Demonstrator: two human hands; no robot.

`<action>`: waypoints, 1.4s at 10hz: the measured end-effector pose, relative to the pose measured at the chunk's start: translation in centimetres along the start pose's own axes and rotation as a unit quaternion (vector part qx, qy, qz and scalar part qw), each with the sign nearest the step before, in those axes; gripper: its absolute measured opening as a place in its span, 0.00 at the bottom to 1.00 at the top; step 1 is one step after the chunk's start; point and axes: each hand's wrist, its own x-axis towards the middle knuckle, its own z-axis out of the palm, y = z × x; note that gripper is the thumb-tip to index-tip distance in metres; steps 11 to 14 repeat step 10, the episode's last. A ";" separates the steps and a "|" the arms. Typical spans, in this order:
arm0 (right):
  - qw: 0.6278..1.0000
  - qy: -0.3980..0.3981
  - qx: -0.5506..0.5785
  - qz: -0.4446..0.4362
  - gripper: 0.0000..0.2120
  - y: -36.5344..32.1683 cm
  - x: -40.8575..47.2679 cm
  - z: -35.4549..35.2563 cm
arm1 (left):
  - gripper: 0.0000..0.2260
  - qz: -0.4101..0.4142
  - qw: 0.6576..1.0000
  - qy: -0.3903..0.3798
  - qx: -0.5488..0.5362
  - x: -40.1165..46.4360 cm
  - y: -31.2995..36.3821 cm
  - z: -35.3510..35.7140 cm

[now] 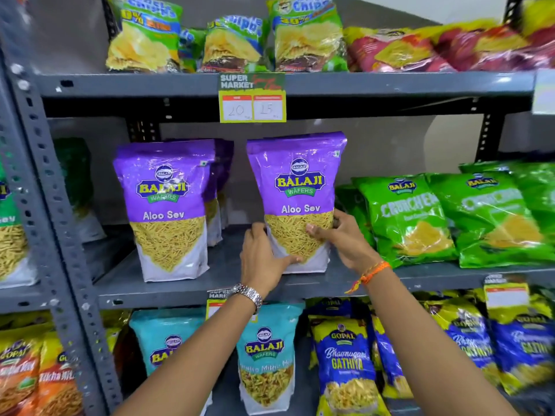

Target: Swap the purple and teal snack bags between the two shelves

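Observation:
Two purple Aloo Sev snack bags stand upright on the middle shelf [168, 291]. The right purple bag [297, 187] is gripped at its lower part by both hands: my left hand [264, 256] on its left bottom corner, my right hand [339, 235] on its right side. The left purple bag [166, 205] stands alone, with more purple bags behind it. On the shelf below stand two teal snack bags: one [265, 352] between my forearms, the other [168, 340] partly hidden by my left forearm.
Green Crunchex bags [405, 217] lie right of the held bag. Blue and yellow Gathiya bags [345, 364] stand right of the teal ones. Green chip bags [306, 34] fill the top shelf. A price tag [252, 99] hangs above. A grey perforated upright [57, 223] bounds the left.

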 end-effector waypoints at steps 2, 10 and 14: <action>1.000 -0.020 0.016 0.015 0.14 0.7 -0.1 -2.1 | 0.40 0.007 0.999 -0.015 0.037 0.0 0.3 1.6; 0.981 0.144 0.096 -0.092 0.41 -3.1 -4.0 -4.1 | 0.40 0.068 0.995 0.057 -0.045 1.6 -3.2 -0.9; 0.981 0.144 0.096 -0.092 0.41 -3.1 -4.0 -4.1 | 0.40 0.068 0.995 0.057 -0.045 1.6 -3.2 -0.9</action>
